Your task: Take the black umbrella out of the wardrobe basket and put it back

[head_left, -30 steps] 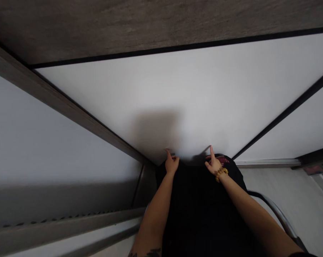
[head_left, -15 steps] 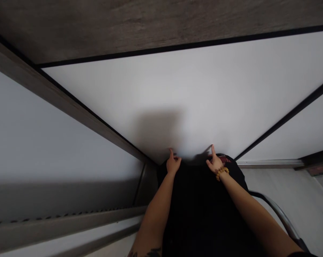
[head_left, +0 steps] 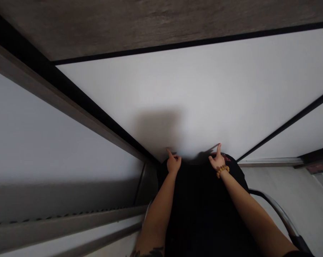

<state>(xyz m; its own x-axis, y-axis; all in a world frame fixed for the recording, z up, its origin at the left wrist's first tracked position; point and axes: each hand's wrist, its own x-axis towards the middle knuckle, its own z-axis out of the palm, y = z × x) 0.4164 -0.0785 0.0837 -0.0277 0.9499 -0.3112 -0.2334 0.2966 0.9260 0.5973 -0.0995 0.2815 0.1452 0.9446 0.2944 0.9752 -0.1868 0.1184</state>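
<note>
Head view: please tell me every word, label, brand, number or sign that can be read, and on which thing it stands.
No text can be read.
White panel: none shows.
Reddish item at far right: too dark and blurred to tell.
Dark marks on the left arm: no readable letters.

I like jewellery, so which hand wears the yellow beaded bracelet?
The right hand, with the yellow beaded bracelet around its wrist; the left hand has a bare wrist.
</note>
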